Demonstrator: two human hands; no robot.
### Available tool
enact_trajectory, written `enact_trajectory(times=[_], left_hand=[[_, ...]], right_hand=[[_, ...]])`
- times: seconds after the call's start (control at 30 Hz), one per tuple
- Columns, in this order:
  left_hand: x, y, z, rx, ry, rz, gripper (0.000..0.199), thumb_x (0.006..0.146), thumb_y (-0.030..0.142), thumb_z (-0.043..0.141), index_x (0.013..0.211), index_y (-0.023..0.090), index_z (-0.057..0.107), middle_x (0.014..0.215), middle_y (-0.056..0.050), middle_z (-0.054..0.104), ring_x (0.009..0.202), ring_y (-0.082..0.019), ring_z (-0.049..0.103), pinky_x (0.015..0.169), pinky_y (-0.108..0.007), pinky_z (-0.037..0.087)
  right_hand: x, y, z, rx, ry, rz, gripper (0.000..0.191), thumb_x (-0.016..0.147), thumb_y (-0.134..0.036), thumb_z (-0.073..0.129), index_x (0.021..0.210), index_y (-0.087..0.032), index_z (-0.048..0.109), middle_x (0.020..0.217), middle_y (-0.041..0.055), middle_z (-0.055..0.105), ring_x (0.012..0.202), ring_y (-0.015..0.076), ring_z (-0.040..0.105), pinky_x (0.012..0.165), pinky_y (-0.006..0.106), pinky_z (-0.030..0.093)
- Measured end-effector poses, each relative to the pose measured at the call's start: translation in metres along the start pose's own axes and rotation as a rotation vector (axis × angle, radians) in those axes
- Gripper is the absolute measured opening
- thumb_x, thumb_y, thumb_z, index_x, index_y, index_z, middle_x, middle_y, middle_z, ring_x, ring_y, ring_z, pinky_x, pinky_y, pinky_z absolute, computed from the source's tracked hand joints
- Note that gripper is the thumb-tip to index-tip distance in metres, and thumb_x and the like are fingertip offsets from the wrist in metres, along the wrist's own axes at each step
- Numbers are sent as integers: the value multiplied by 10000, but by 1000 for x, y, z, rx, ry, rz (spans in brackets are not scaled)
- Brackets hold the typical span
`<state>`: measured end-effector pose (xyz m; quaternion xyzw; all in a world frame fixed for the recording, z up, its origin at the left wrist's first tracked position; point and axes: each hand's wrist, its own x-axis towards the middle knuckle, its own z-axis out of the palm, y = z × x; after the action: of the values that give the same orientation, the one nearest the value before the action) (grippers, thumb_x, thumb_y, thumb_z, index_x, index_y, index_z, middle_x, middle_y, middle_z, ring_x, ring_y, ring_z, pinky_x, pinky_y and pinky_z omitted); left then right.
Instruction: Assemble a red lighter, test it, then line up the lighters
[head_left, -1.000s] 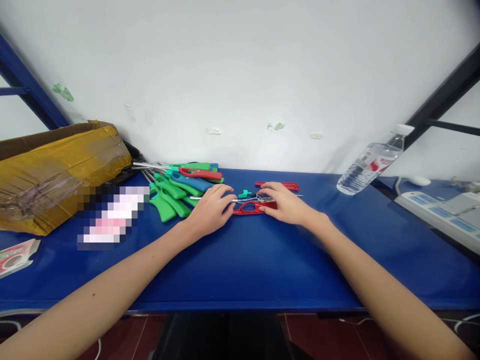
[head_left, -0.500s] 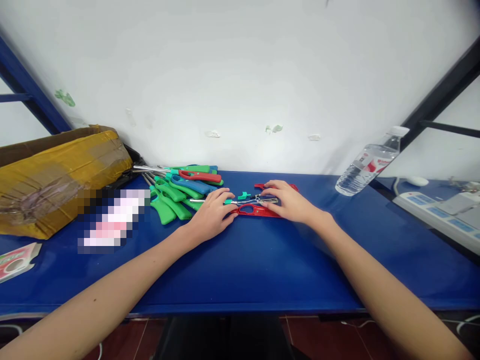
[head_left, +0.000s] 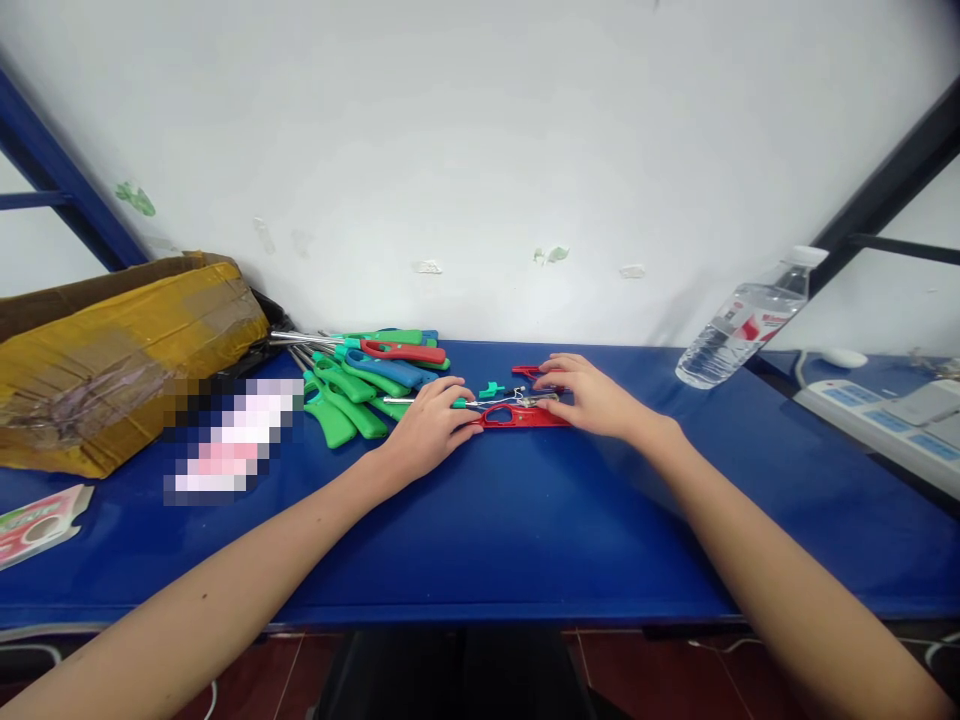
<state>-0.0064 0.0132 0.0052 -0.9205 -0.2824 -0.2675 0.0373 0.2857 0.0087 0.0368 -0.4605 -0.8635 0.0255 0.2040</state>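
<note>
A red lighter shell half (head_left: 525,416) lies on the blue table, with a metal rod (head_left: 397,401) and thin wires along it. My left hand (head_left: 431,425) is closed around the shell's left end and the rod. At the shell's right end, my right hand (head_left: 585,393) has its fingers bent over the inner metal parts (head_left: 538,401); what its fingertips grip is too small to make out. Between the hands and just behind the shell lies a small green piece (head_left: 491,389). Another red shell piece (head_left: 527,371) sits behind, partly hidden by my right hand.
A pile of green, blue and red lighters (head_left: 352,385) lies left of my hands. Farther left is a taped cardboard box (head_left: 127,360). A water bottle (head_left: 742,325) and a white power strip (head_left: 877,415) are on the right.
My right hand has shifted slightly right and back, showing more of the inner metal parts. My left hand keeps its place on the shell.
</note>
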Motion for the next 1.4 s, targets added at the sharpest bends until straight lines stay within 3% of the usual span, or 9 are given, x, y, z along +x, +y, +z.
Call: enact_trajectory(times=[0.17,0.33,0.77,0.93,1.2,1.4], left_hand=[[0,-1,2,-15,2,5,199,936,293,616,1004,185,769,1119,-107,668,1218,-307,522,1036,-499,461],[1,0,0,-4,-5,23,244,936,336,620,1081,179,738,1178,-108,671,1254,-320,502,1056,-518,440],[-1,-13,-6,133,38,7,258,954,237,538,1131,131,694,1156,-126,677,1235,-316,533,1060,-508,453],[-1,-13,-5,139,-20,-1,292,955,215,523,1200,117,649,1130,-132,676,1207,-298,553,1039,-464,481],[-3,-8,-3,76,-138,-113,336,981,185,441,1272,155,606,1208,-116,641,1043,-239,642,865,-372,566],[-2,-8,-5,51,-171,-112,400,949,95,403,1246,191,651,1238,-101,632,1073,-232,643,898,-363,556]], right_hand=[[-1,-2,-9,21,-41,-31,179,824,-336,693,935,-215,765,1297,139,613,1287,339,509,1069,528,425],[-2,-1,-2,37,-145,-52,149,791,-309,728,914,-239,774,1307,121,619,1316,333,488,1082,512,413],[-1,4,-9,32,-148,59,194,792,-284,716,968,-204,711,1284,138,617,1265,320,527,1063,496,434],[-2,6,-6,10,-137,64,152,827,-287,681,956,-210,711,1261,133,619,1268,329,516,1045,505,443],[-2,4,-7,5,-139,68,151,843,-297,665,960,-214,713,1255,135,613,1251,322,522,1042,506,444],[-2,17,-7,-41,-28,75,203,876,-338,614,974,-196,721,1237,149,615,1227,325,537,1036,488,450]])
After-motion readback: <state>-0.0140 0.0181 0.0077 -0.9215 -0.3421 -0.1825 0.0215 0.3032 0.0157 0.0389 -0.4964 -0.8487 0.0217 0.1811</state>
